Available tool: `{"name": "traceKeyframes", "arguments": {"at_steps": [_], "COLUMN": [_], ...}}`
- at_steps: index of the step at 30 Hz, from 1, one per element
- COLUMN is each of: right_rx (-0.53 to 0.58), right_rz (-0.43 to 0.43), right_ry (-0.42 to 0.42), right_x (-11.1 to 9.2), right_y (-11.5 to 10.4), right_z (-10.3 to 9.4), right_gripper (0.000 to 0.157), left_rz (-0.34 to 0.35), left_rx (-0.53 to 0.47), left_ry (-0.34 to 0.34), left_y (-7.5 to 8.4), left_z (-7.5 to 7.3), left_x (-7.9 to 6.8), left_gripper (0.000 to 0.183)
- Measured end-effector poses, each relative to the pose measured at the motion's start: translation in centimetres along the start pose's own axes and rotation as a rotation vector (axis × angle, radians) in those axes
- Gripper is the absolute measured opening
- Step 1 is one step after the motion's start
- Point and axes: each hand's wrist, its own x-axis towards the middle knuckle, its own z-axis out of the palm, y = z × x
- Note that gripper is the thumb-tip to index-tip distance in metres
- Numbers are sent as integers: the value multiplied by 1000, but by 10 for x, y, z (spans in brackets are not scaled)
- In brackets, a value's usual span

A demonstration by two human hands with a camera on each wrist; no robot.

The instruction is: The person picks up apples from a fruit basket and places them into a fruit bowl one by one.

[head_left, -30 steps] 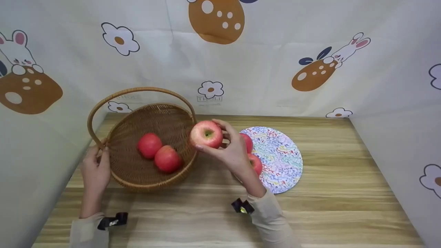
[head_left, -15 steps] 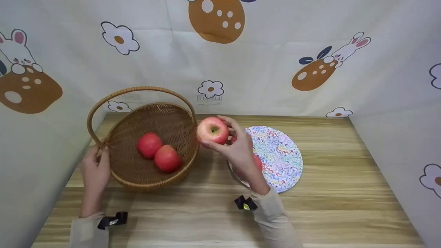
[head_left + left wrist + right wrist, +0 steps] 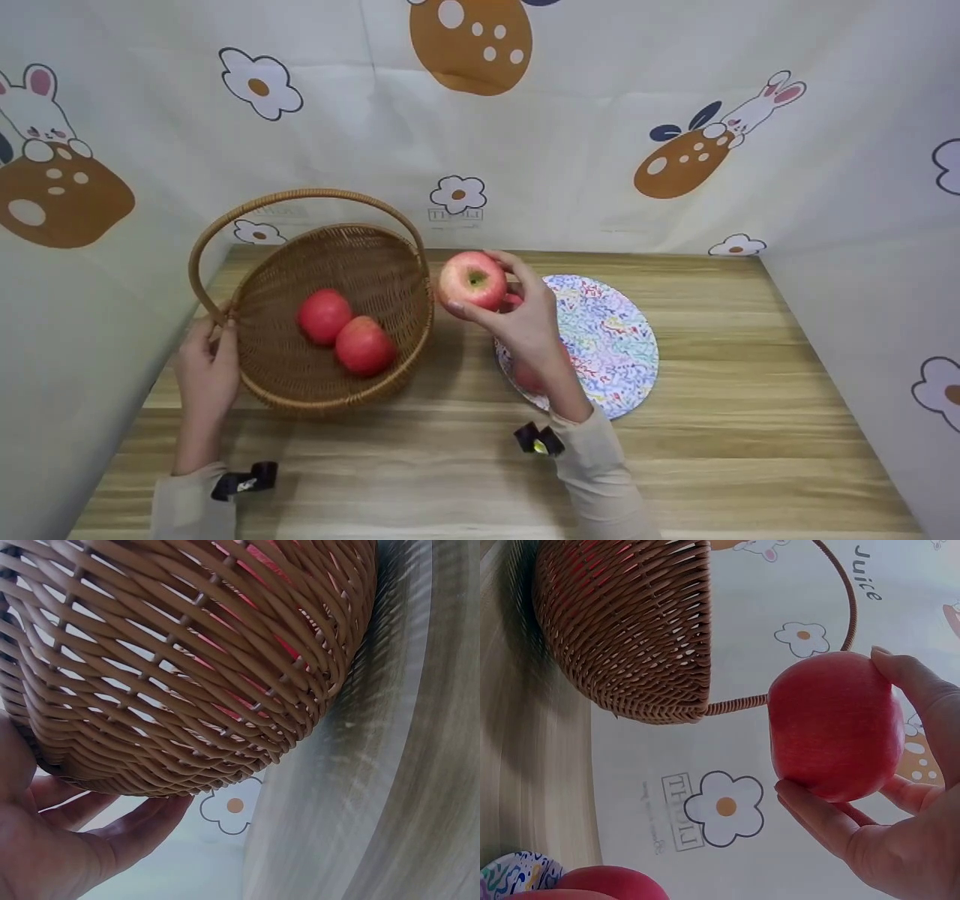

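My right hand (image 3: 529, 319) grips a red apple (image 3: 472, 280) between thumb and fingers, just right of the basket's rim. In the right wrist view that apple (image 3: 836, 726) hangs well above the table. A round wicker basket (image 3: 285, 270) with a tall handle stands on the left, two red apples (image 3: 325, 316) lying inside it. My left hand (image 3: 208, 369) holds the basket's left rim at the foot of the handle; the left wrist view shows its fingers (image 3: 142, 829) against the outer weave. Beneath my right forearm, red apples (image 3: 529, 375) sit partly hidden on a colourful patterned plate (image 3: 615, 345).
The wooden table (image 3: 735, 390) meets a pale cloth wall (image 3: 555, 187) printed with rabbits and flowers at the back and both sides. Black camera mounts (image 3: 244, 481) sit on both wrists, over light sleeves.
My right hand has moved right with its apple, away from the basket's rim and over the plate's left side. My left hand, the basket and the two apples in it stay put.
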Motion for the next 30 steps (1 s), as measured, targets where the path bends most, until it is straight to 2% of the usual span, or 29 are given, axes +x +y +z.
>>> {"name": "traceKeyframes", "arguments": {"at_steps": [8,20,30], "right_rx": [-20,-54,-82], "right_rz": [19,-40,-18], "right_ry": [31,46,67], "right_x": [2,5,7], "right_y": [1,4,7], "right_z": [-4,-10,-16], "right_gripper": [70,69,68], "left_rz": [-28,-29,-20], "left_rx": [3,34,31], "left_ry": [-26,-20,2], "left_y": [2,3,1], "left_z": [-1,-1,1], "left_x": [0,0,1], "left_gripper": [42,42,40]}}
